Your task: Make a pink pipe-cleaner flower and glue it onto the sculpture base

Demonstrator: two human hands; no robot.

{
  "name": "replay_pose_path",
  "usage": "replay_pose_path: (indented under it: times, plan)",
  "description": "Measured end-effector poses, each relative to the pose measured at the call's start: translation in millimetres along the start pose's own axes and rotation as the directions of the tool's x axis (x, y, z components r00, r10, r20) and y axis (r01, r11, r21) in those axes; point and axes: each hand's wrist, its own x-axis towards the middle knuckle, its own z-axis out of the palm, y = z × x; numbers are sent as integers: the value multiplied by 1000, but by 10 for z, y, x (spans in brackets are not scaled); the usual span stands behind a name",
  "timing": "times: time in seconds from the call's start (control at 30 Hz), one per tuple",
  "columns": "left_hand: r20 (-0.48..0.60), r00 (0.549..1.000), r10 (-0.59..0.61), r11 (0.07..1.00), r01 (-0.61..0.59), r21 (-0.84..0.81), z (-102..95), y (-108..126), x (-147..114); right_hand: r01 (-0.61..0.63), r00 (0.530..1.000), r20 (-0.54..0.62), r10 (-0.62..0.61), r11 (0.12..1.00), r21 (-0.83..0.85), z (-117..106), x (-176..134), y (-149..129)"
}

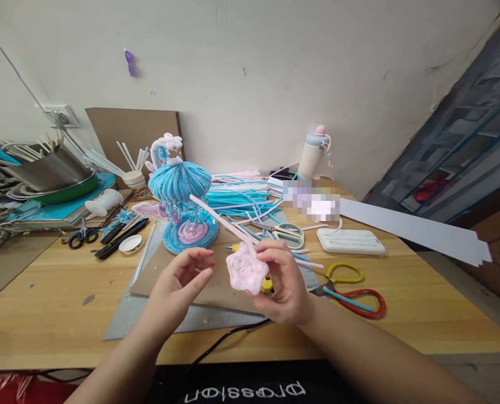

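Observation:
My right hand (284, 286) grips a fuzzy pink pipe-cleaner flower (245, 271) with a long pale pink stem (216, 214) that slants up to the left. Below the flower a yellow glue gun (267, 283) shows partly behind my fingers. My left hand (182, 280) hovers just left of the flower with its fingers loosely curled and apart, holding nothing. Behind both hands stands a blue and pink pipe-cleaner figure (180, 185) on a round swirled base (189, 233).
A cardboard sheet (216, 286) lies on a grey mat (148, 314) on the wooden table. Blue pipe cleaners (237, 202), pale green scissors (289, 234), red and yellow scissors (351, 294), a white box (349, 240), black scissors (82, 235) and a bottle (312, 154) surround it.

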Motion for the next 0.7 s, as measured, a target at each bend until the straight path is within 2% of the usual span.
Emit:
replay_pose_path:
  times: [0.1,0.17,0.37,0.7]
  plan:
    - [163,986,-21,979,53,-195,125,151,11,60,995,80,-58,998,-28,-12,18,-10]
    - [221,974,-45,954,108,-280,195,207,30,87,990,118,-81,995,-49,-17,39,-26]
    - [274,955,-115,876,228,-426,257,218,89,90,984,168,-65,985,-147,-34,98,-70]
    - [268,955,-129,870,239,-432,263,148,141,28,969,244,27,976,-217,-35,87,-30]
